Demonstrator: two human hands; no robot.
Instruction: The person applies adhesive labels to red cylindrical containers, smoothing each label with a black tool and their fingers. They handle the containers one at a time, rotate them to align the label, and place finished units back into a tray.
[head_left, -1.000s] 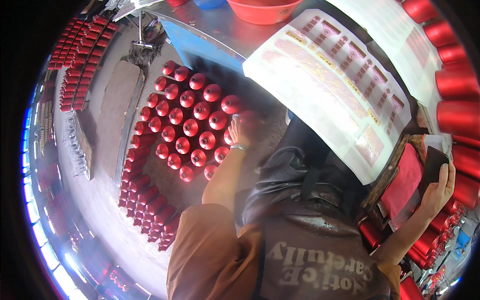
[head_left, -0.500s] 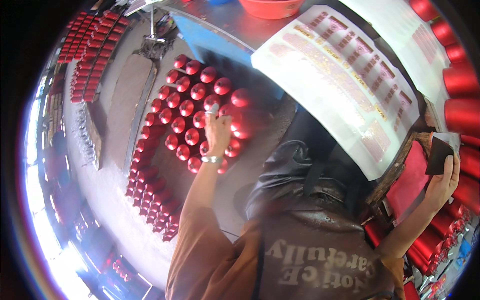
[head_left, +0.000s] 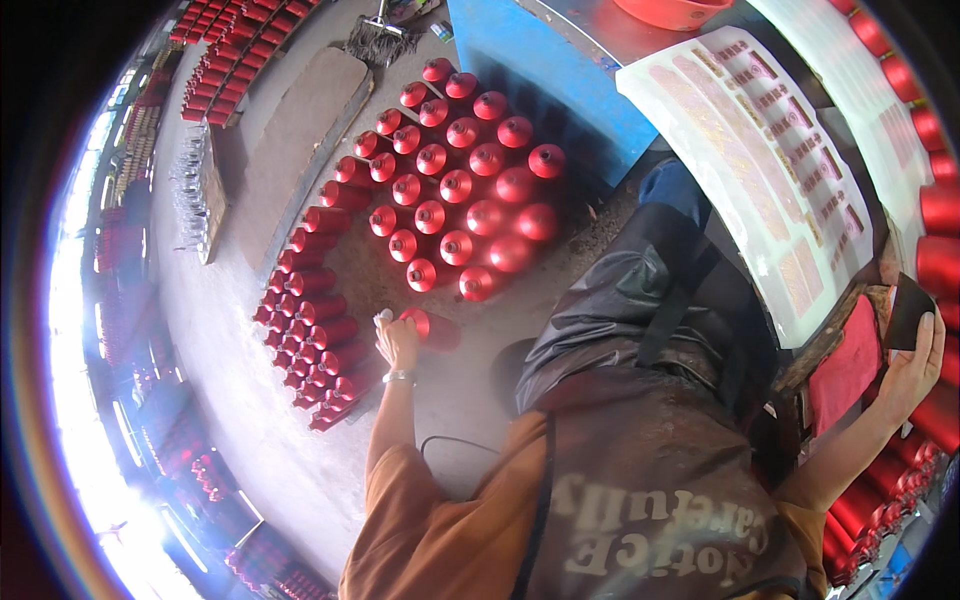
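My left hand (head_left: 397,343) reaches down to the floor and grips a red cylinder (head_left: 428,327) lying on its side, just below a block of several upright red cylinders (head_left: 466,190). A bracelet sits on that wrist. My right hand (head_left: 912,357) is raised at the far right and holds a small dark flat pad (head_left: 908,311) against a wooden block with a red cloth (head_left: 846,366) beside it. A dark apron covers my front.
A blue bench (head_left: 560,75) stands above the cylinders. On it lies a long white sheet of printed labels (head_left: 765,170) and a red bowl (head_left: 678,10). More red cylinders lie in rows on the floor at left (head_left: 315,330) and stack at the right edge (head_left: 940,260).
My left hand has drawn back from the upright block toward me, carrying one red cylinder down to the floor. My right hand has stayed at the wooden block with the pad.
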